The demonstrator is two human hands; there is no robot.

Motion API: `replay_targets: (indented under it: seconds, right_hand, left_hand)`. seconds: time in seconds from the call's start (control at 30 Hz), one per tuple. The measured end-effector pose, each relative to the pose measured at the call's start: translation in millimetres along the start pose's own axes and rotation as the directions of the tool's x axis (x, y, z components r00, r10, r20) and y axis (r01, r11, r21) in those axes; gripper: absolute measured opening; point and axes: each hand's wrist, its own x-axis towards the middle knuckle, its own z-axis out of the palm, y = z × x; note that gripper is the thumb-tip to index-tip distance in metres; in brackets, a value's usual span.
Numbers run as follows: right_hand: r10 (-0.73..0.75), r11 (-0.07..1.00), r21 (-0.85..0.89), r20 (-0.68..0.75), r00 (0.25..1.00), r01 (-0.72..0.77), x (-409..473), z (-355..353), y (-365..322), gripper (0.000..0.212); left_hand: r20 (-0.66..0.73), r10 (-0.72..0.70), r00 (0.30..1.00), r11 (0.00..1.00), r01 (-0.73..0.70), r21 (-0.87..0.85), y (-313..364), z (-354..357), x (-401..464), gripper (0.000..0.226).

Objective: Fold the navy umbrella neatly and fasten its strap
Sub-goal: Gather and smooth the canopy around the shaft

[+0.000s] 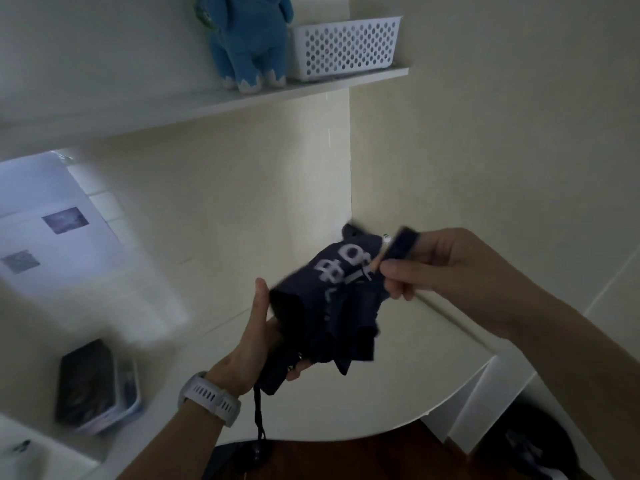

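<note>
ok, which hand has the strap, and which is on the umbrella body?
The right hand pinches the strap near the tip; the left hand, wearing the white watch, grips the navy umbrella.

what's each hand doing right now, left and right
Left hand: closed around the navy umbrella near its handle end.
Right hand: pinching the umbrella's strap.

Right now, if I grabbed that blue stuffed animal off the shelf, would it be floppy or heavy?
Probably soft and light: the blue plush toy looks like fuzzy fabric. It stands on stubby legs at the shelf front edge, so a nudge could likely tip it off. It probably wouldn't break, and shouldn't roll.
</note>
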Motion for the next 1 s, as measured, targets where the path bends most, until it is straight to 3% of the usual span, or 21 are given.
replay_targets:
  seconds: [0.1,0.2,0.23,0.3,0.37,0.47,0.6,0.7,0.83,0.93,1.0]
  right_hand:
    - [-0.05,0.996,-0.071,0.058,0.997,0.054,15.2,3.9,-1.9,0.013]
    - [-0.055,0.994,-0.092,0.124,0.991,0.066,27.8,6.2,-2.6,0.015]
    - [-0.069,0.991,-0.1,0.135,0.988,0.083,30.9,6.1,-2.8,0.017]
    - [-0.109,0.986,-0.116,0.122,0.987,0.123,37.0,5.7,-3.0,0.021]
    - [-0.111,0.985,-0.122,0.078,0.991,0.12,44.3,6.8,-2.1,0.014]
    - [-0.049,0.988,-0.144,-0.003,0.999,0.048,55.9,14.4,9.7,0.011]
    - [0.081,0.993,-0.08,-0.067,0.994,-0.087,61.2,24.5,35.2,0.012]
    - [0.17,0.985,-0.022,-0.09,0.981,-0.173,59.7,24.8,44.7,0.01]
    - [0.213,0.976,0.044,-0.034,0.977,-0.211,61.3,12.1,47.6,0.027]
    - [0.267,0.96,0.098,-0.033,0.963,-0.263,59.1,4.0,50.0,0.007]
    - [0.309,0.944,0.135,-0.042,0.95,-0.301,55.6,-2.3,51.5,0.02]
  left_hand:
    - [-0.001,-0.001,1.0,0.998,0.001,0.058,5.7,15.1,2.4,0.106]
    - [-0.085,0.122,0.989,0.936,-0.086,0.343,6.8,26.5,3.8,0.032]
    - [-0.087,0.147,0.985,0.886,-0.092,0.455,6.1,26.2,3.0,0.034]
    - [-0.058,0.154,0.986,0.761,-0.081,0.644,8.2,21.8,-0.6,0.071]
    - [0.027,0.15,0.988,0.624,-0.116,0.773,11.3,21.8,-3.4,0.083]
    - [0.103,0.161,0.982,0.401,-0.16,0.902,17.6,30.9,-4.5,0.095]
    - [0.079,0.247,0.966,0.129,-0.113,0.985,21.0,39.4,-8.6,0.112]
    - [0.149,0.347,0.926,0.008,-0.162,0.987,22.6,41.0,-12.7,0.11]
    - [0.331,0.316,0.889,-0.312,-0.233,0.921,21.0,37.0,-16.7,0.093]
    - [0.348,0.309,0.885,-0.374,-0.223,0.9,19.1,33.7,-19.1,0.093]
    - [0.354,0.294,0.888,-0.368,-0.237,0.899,17.4,33.9,-21.3,0.089]
